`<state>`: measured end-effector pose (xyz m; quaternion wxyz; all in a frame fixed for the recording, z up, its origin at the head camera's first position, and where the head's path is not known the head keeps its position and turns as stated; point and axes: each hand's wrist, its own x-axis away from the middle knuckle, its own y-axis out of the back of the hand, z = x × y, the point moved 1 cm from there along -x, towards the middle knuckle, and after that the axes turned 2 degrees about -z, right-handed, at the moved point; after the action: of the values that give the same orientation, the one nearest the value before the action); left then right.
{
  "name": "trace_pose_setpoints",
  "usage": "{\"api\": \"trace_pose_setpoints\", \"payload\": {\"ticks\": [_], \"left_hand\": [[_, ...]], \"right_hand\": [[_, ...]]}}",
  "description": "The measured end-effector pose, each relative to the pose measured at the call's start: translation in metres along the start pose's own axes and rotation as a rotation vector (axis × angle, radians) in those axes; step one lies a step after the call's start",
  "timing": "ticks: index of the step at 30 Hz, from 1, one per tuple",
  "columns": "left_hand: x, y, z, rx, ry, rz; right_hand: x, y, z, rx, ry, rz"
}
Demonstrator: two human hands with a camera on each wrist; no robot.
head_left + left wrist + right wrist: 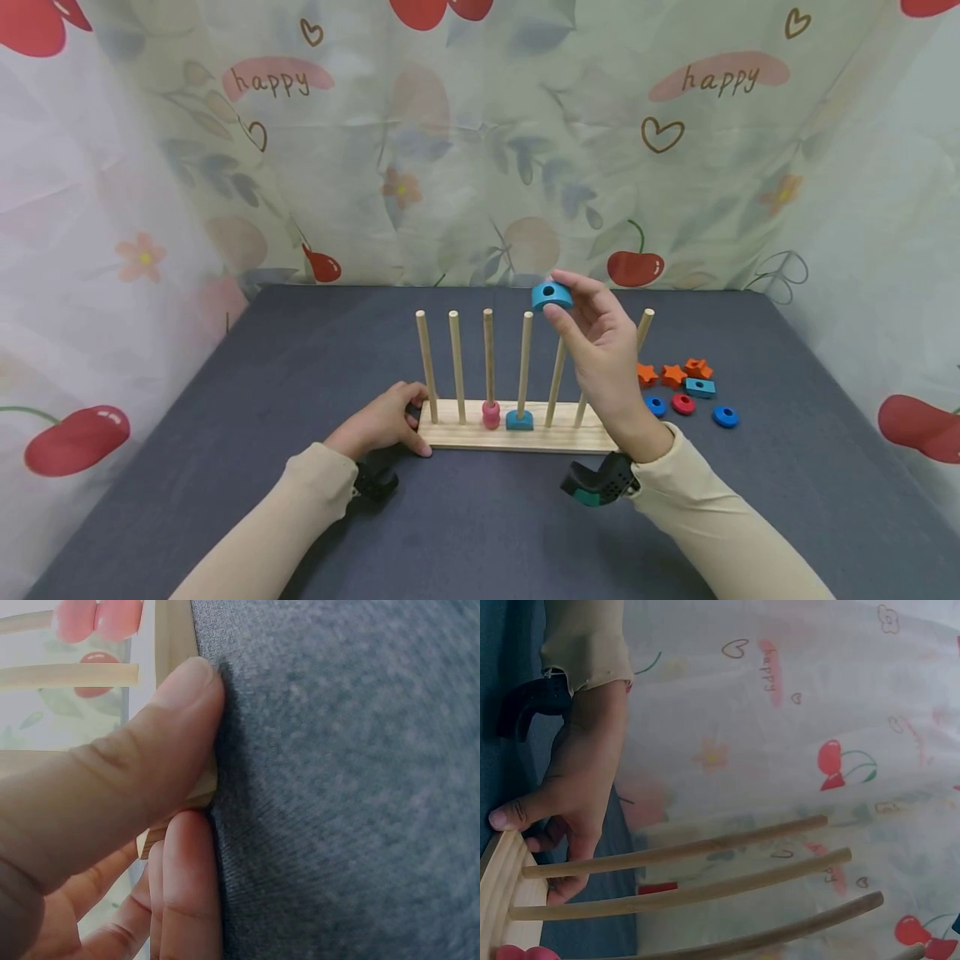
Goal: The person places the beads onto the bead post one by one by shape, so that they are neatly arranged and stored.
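Note:
My right hand (603, 346) pinches a blue half-round block (551, 295) with a hole in it between thumb and fingers. The block is held up just above and right of the top of the fourth peg (525, 362). At the left end of the wooden peg stand (465, 436), my left hand (390, 417) grips the base, thumb (180, 697) along its front edge and fingers round the end. A pink rounded piece (491, 415) sits at the foot of the third peg. Another blue half-round block (519, 420) sits at the foot of the fourth.
Right of the stand lie several loose pieces: orange stars (672, 376), a blue rectangular block (700, 387), a red ring (682, 404) and blue rings (725, 417). My right forearm covers the stand's right end. A patterned cloth (480, 167) hangs behind the dark table (480, 517).

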<state>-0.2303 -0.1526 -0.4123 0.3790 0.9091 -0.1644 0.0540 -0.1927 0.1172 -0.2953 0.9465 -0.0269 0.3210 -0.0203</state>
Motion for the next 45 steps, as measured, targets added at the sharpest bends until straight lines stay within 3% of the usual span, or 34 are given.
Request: {"api": "trace_pose_setpoints", "payload": {"ticks": [9, 28, 45], "left_hand": [[0.000, 0.000, -0.001, -0.003, 0.002, -0.003], [0.000, 0.000, -0.001, -0.005, 0.004, 0.000], [-0.001, 0.000, 0.000, -0.010, 0.004, -0.002]], "right_hand": [[0.003, -0.006, -0.011, 0.066, -0.009, 0.032], [0.006, -0.008, -0.023, 0.037, -0.118, 0.044], [0.018, -0.005, -0.036, 0.099, -0.235, 0.089]]}}
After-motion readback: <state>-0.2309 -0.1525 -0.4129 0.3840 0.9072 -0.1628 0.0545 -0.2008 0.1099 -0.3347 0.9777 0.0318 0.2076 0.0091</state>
